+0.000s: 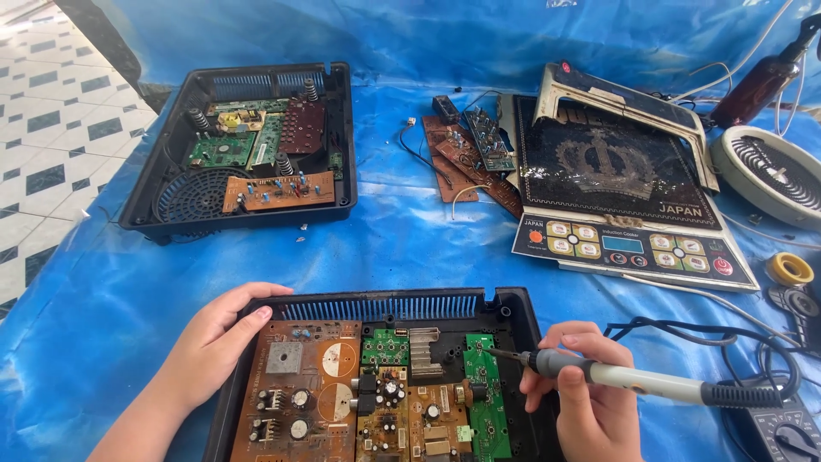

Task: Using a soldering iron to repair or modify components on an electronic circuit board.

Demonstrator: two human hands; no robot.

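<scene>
Keep your left hand [218,334] pressed flat on the black casing [513,304] rim while your right hand [590,393], gripping the screwdriver [616,375], holds its tip square on the green board [486,389].

Only one screen can be seen: a small blue rectangular display [622,245] set in the middle of the grey control strip [633,248] of the black cooktop panel at upper right. It's flanked by round printed button labels in yellow, orange and red.
</scene>
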